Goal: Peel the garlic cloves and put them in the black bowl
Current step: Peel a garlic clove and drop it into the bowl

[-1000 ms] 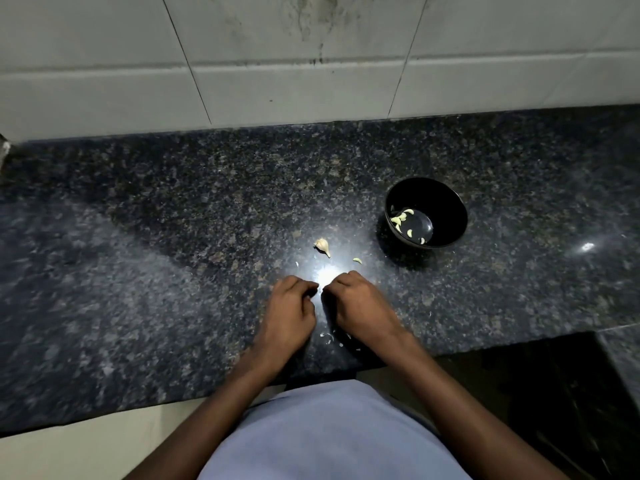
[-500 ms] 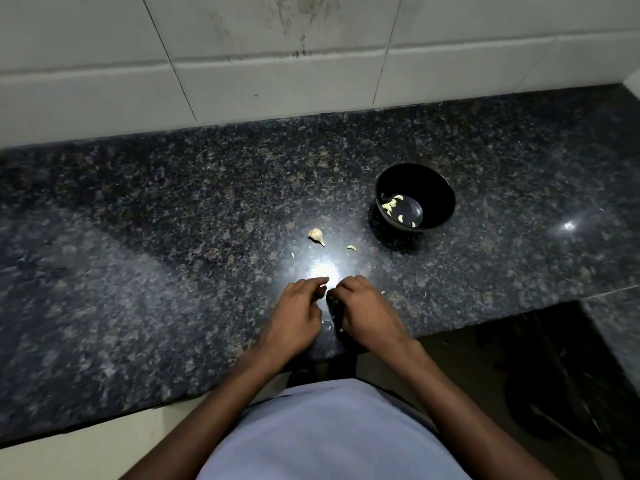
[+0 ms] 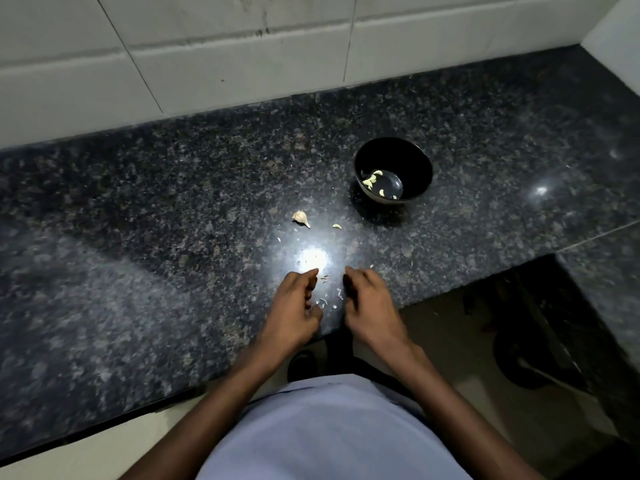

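Note:
The black bowl [image 3: 414,164] stands on the dark granite counter [image 3: 173,237], far right of my hands, with several peeled garlic cloves [image 3: 372,181] in it. One unpeeled garlic clove [image 3: 300,218] lies on the counter ahead of my hands, a small pale piece [image 3: 337,226] to its right. My left hand [image 3: 294,306] and my right hand [image 3: 369,303] hover near the counter's front edge, a small gap between them. The left hand's fingers are loosely curled and I see nothing in them. My right hand's fingers curl downward and hide what is under them.
Bits of garlic skin [image 3: 325,301] lie between my hands, beside a bright light reflection [image 3: 313,258]. A white tiled wall [image 3: 242,64] backs the counter. At the right the counter steps back [image 3: 519,268] above a dark floor.
My hands were pressed together fingertip to fingertip; now they have drawn apart. The view has shifted, so the bowl sits further up and right.

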